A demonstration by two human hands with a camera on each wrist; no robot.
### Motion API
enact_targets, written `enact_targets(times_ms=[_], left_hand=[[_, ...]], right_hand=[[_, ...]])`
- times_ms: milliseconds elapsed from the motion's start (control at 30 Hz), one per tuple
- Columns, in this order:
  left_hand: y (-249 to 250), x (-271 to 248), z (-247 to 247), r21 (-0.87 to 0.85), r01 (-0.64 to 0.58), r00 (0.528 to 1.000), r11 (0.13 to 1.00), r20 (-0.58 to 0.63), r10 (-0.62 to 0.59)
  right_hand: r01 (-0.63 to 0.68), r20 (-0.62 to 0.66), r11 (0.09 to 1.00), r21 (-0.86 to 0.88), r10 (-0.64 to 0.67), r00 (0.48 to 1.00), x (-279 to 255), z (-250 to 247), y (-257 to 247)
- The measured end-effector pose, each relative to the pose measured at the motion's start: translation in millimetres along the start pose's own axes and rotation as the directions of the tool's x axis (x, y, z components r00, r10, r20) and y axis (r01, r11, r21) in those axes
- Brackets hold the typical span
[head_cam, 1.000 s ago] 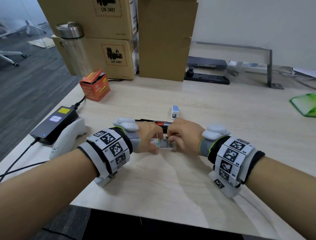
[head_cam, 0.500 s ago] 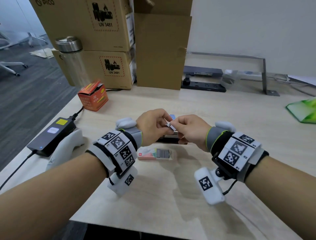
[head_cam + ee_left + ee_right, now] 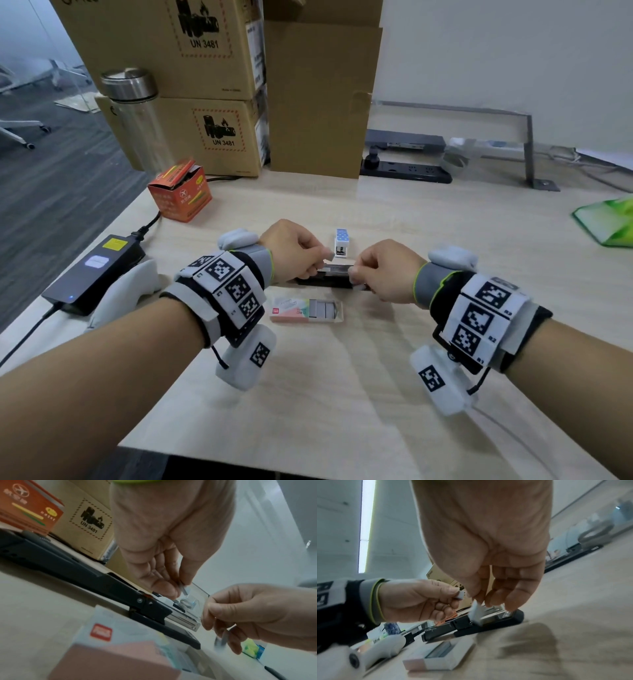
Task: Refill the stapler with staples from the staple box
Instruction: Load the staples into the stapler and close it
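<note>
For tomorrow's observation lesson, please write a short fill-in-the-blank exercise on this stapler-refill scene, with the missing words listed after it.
1. The staple box lies on the desk with its tray slid ____.
2. The black stapler lies ____ the staple box from the person.
3. The left hand and right hand each pinch a piece of ____.

Missing words: open; beyond; staples

Both hands hang close together just above the black stapler (image 3: 325, 281). The left hand (image 3: 294, 251) pinches a small staple piece; the right hand (image 3: 383, 270) pinches another with curled fingers
</note>
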State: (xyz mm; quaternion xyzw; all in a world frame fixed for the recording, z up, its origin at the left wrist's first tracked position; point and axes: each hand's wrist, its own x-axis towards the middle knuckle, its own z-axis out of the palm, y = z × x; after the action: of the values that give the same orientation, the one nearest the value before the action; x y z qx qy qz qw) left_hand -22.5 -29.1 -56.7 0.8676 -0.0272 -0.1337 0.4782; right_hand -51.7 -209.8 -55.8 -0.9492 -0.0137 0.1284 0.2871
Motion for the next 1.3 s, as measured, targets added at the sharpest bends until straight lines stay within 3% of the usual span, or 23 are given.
enact_targets(times_ms=[167,333,433,533,600,700,833,1300], left_hand=[[6,5,5,-0.106,0.102,0.995,0.989,0.015,-0.101],[15,5,7,-0.263,0.156,0.987,0.952,0.087,-0.137],[13,6,4,-0.271,0.167,0.985,0.948,0.099,-0.145],[7,8,-1,0.073,-0.002,0.999,0.997,-0.037,0.005],[7,4,-5,0.381,-0.097,0.993,0.920,-0.020,0.113],[5,4,-6,0.643,-0.182,0.983,0.744,0.135,0.125],[1,8,-3,0.685,-0.224,0.974,0.694,0.189,0.128],[-6,13,-4,0.615,-0.222,0.974,0.757,0.175,0.144]], right_hand=[[0.159,-0.246,0.985,-0.066,-0.171,0.954,0,0,-8],[0.296,-0.321,0.944,-0.147,-0.329,0.888,5,0,-9],[0.290,-0.302,0.941,-0.175,-0.332,0.894,8,-3,-6],[0.230,-0.230,0.941,-0.249,-0.288,0.930,9,-4,-4],[0.170,-0.147,0.927,-0.334,-0.230,0.962,11,-3,-3],[0.144,-0.080,0.897,-0.417,-0.194,0.978,14,1,-6],[0.138,-0.057,0.894,-0.425,-0.178,0.982,15,1,-11],[0.091,-0.035,0.896,-0.435,-0.118,0.992,19,1,-17]])
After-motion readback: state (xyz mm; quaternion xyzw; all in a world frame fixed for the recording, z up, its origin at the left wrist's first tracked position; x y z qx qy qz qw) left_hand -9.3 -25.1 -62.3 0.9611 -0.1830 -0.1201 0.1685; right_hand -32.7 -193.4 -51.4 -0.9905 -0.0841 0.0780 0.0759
